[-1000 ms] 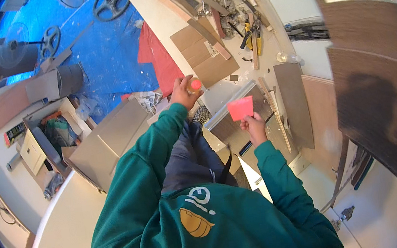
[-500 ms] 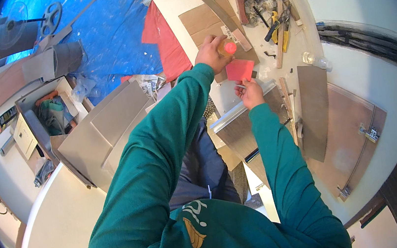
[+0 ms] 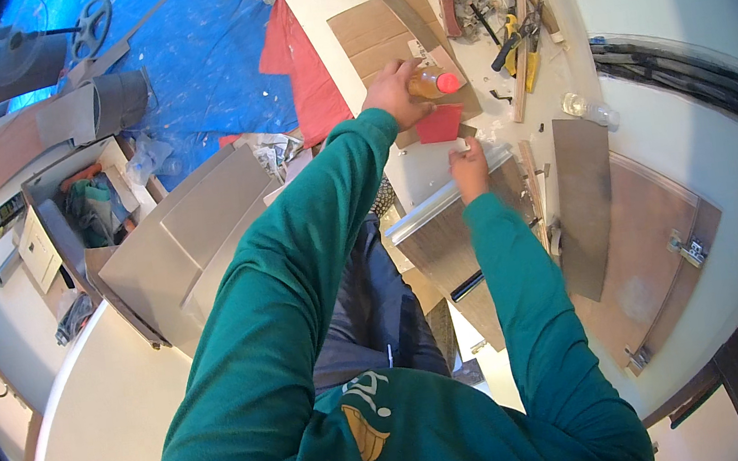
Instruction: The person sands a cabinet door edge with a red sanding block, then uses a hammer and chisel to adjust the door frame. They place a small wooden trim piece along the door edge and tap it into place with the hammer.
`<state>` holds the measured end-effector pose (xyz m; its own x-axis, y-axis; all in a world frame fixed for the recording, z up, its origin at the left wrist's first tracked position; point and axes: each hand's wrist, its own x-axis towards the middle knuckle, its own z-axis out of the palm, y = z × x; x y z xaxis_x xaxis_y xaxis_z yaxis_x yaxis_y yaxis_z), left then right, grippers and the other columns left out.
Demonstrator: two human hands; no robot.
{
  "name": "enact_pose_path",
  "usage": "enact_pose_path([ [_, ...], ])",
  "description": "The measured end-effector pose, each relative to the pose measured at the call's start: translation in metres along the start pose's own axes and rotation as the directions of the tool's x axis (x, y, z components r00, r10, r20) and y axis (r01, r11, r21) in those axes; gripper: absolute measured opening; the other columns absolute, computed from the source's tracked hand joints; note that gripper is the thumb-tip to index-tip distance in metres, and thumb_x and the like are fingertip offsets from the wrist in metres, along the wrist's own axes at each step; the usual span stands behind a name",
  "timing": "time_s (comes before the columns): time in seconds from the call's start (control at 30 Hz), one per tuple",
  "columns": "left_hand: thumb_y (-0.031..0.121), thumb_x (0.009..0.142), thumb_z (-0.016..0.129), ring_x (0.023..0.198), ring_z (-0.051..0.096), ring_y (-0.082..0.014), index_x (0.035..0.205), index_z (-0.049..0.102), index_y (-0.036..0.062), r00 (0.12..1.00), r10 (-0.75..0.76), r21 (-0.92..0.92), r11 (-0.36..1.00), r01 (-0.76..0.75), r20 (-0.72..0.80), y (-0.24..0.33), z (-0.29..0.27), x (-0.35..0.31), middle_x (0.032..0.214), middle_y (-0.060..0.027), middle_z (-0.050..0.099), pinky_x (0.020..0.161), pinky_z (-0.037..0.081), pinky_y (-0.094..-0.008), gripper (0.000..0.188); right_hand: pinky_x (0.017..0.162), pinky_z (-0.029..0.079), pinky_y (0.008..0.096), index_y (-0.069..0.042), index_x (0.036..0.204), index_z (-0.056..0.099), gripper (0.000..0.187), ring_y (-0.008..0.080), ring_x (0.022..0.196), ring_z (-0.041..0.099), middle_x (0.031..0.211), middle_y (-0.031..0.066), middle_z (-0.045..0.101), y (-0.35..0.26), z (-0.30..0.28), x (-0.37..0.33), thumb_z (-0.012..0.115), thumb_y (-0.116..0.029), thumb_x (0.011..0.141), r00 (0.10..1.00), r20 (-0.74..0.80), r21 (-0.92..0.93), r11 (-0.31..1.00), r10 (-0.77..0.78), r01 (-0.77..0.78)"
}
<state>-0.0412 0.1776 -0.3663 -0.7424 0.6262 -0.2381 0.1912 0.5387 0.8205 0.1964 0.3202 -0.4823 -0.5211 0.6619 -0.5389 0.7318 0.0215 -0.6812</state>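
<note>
My left hand [image 3: 397, 94] is wrapped round a small clear bottle [image 3: 426, 83] of amber liquid with a red-orange cap. The bottle tilts to the right, cap end away from my palm. Just below it a red sheet [image 3: 441, 124], perhaps sandpaper or cloth, rests on the work surface. My right hand [image 3: 470, 170] is closer to me, below the sheet and apart from it. Its fingers are pinched together near the silver edge strip [image 3: 422, 210] of a brown wood-grain panel [image 3: 445, 249]. A small pale bit shows at the fingertips, too little to name.
Beyond the bottle lies a cardboard piece [image 3: 364, 38]. Yellow-handled pliers [image 3: 507, 43] and scraps crowd the far right. A clear plastic bottle [image 3: 589, 109] lies near the wall by a grey-brown board [image 3: 587, 204]. Leftward stand a drawer box [image 3: 117, 169] and a blue tarp [image 3: 203, 76].
The bottle has tipped over to the right in my left hand. My right hand has drawn away from the red sheet, slightly toward me.
</note>
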Motion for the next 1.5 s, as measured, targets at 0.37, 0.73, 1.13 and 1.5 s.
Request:
enact_pose_path([
  [0.37,0.029,0.062,0.089,0.14,0.037,-0.0429,0.155,0.02,0.0012,0.988,-0.142,-0.013,0.99,0.141,-0.062,-0.034,-0.003,-0.056,0.15,-0.0289,0.037,0.118,0.032,-0.0437,0.119,0.058,0.049,0.0327,-0.004,0.112,0.066,0.02,0.016,0.061,0.061,0.074,0.0076,0.065,-0.037,-0.04,-0.18,0.063,-0.011,0.093,0.847,0.418,-0.063,0.941,0.328,-0.333],
  [0.73,0.03,0.073,0.082,0.132,0.049,-0.0392,0.147,0.036,-0.0052,0.942,-0.331,-0.005,0.943,0.332,-0.061,-0.072,0.004,-0.158,0.143,-0.0286,0.048,0.112,0.039,-0.0431,0.094,0.089,0.05,0.047,-0.012,0.12,0.065,0.031,0.0377,0.104,0.064,0.11,0.0197,0.068,0.005,-0.084,-0.343,0.059,-0.031,0.097,0.774,0.617,-0.415,0.894,0.14,0.169],
  [1.13,0.038,0.081,0.072,0.123,0.055,-0.0415,0.135,0.053,0.0,0.877,-0.407,0.094,0.913,0.396,0.256,-0.064,-0.022,-0.213,0.13,-0.0261,0.06,0.105,0.044,-0.0462,0.069,0.113,0.035,0.055,-0.021,0.15,0.044,0.072,0.052,0.138,0.037,0.154,0.0328,0.03,0.023,-0.093,-0.408,0.042,-0.068,0.096,0.635,0.76,-0.418,0.852,0.137,0.316],
  [1.5,0.051,0.089,0.061,0.128,0.054,-0.0393,0.14,0.056,0.0094,0.511,-0.674,0.357,0.728,0.586,0.534,-0.102,-0.034,-0.38,0.138,-0.0229,0.057,0.111,0.04,-0.0436,0.066,0.097,0.044,0.0554,-0.007,0.112,0.068,0.051,0.0446,0.119,0.053,0.134,0.0273,0.055,-0.011,-0.082,-0.367,0.051,-0.053,0.097,0.903,0.409,-0.714,0.662,0.134,0.226],
])
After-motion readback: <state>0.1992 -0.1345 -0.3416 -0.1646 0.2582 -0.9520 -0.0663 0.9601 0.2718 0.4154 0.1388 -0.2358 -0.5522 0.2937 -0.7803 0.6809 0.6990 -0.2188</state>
